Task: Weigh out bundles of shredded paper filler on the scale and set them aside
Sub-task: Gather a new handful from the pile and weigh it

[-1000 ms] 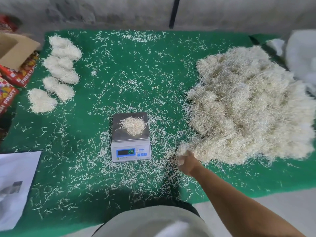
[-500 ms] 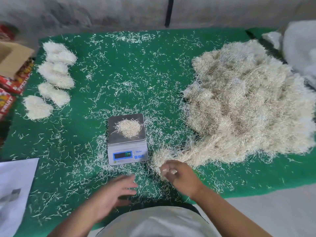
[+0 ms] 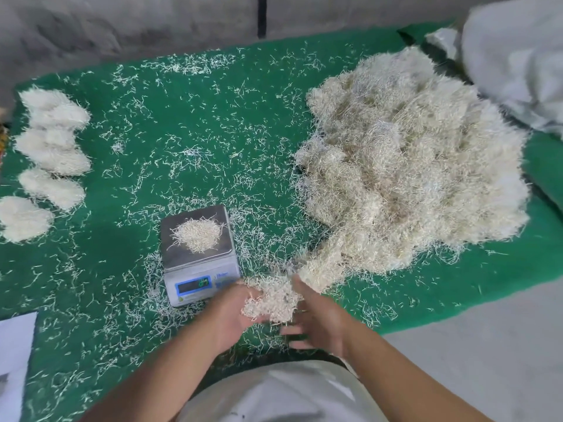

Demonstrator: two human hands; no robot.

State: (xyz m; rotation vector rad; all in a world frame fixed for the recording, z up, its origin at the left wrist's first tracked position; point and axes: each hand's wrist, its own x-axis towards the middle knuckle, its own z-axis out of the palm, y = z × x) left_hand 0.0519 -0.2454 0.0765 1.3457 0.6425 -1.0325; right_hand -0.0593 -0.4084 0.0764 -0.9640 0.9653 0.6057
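Scale (image 3: 199, 257) centre, bundles (image 3: 50, 166) far left, heap (image 3: 411, 166) right

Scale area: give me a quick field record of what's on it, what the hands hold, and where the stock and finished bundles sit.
scale: small clump on its pan; display unreadable
left hand: cupped under a tuft
right hand: fingers spread, against the tuft's right side
big pile: right of the scale
bundles: in a row at the mat's far left
mat: green, strewn with loose shreds

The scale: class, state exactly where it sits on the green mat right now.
In the head view, the scale sits near the mat's front edge, left of the big paper pile, just beyond the left hand.
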